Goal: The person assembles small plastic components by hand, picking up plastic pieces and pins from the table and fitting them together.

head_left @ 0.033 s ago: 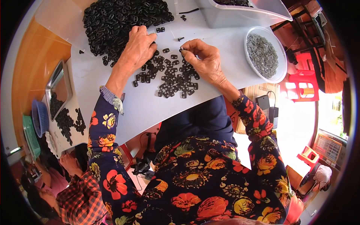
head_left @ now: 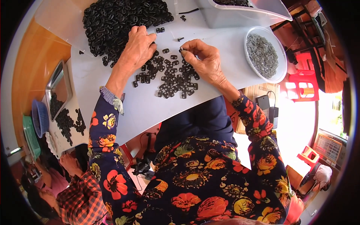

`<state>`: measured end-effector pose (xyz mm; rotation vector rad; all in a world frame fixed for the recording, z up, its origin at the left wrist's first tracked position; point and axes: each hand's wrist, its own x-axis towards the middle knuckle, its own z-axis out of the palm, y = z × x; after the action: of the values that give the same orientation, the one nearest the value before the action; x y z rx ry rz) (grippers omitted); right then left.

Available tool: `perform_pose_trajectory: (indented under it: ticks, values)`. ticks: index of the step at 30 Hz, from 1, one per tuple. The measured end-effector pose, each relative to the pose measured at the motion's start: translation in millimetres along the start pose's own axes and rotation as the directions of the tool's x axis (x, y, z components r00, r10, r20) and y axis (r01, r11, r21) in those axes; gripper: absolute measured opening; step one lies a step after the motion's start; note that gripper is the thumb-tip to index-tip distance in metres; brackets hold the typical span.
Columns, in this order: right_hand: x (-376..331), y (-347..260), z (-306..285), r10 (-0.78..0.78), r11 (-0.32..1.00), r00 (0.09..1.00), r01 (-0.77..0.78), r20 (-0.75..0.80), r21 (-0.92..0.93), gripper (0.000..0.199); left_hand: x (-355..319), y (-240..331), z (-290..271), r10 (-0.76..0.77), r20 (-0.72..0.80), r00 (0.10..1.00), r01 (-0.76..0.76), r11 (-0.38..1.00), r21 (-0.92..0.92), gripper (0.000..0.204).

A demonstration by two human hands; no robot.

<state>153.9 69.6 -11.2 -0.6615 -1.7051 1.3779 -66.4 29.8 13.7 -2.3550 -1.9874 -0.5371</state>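
A white bench (head_left: 112,86) carries two heaps of small black plastic links: a big pile (head_left: 116,18) at the far edge and a thin scatter (head_left: 170,77) nearer the person, too many to count in either. The left hand (head_left: 138,47) rests palm down between pile and scatter, fingers curled loosely over a few links, its grip closed on nothing I can make out. The right hand (head_left: 204,62) sits at the scatter's right edge, thumb and forefinger pinched on one link (head_left: 181,49) just above the bench. Right of it stands one round clear bowl (head_left: 279,56) holding small grey metal pieces. Behind that, one clear tub (head_left: 240,17) with a slanted lid holds more dark parts. At the left stand one metal tray (head_left: 56,86), a blue basket (head_left: 37,116) and a green basket (head_left: 28,137), with a third small heap (head_left: 69,122) of links beside them. Another person's hand (head_left: 69,161) shows below that heap.
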Motion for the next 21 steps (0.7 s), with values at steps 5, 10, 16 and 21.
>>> perform_pose_trajectory:
  ticks: [5,10,16,21]
  values:
    - [0,-4,1,0.018,1.0,1.0,-0.018,0.008,0.009,0.013,-1,-9,11,0.013,-0.018,1.0,-0.014,0.998,-0.054,0.015]
    - [1,-3,1,0.027,0.999,1.0,-0.027,0.007,0.038,0.013,6,-18,0,0.176,-0.315,0.933,-0.198,0.979,-0.041,0.006]
    - [-1,0,0,0.045,0.997,0.999,-0.045,0.009,0.062,0.012,-3,-19,-10,0.012,-0.088,0.996,-0.018,0.997,-0.07,0.006]
    - [0,-4,3,0.023,0.999,1.0,-0.024,0.015,0.046,0.012,-14,-12,-4,-0.016,-0.053,0.998,0.013,0.998,-0.055,0.005]
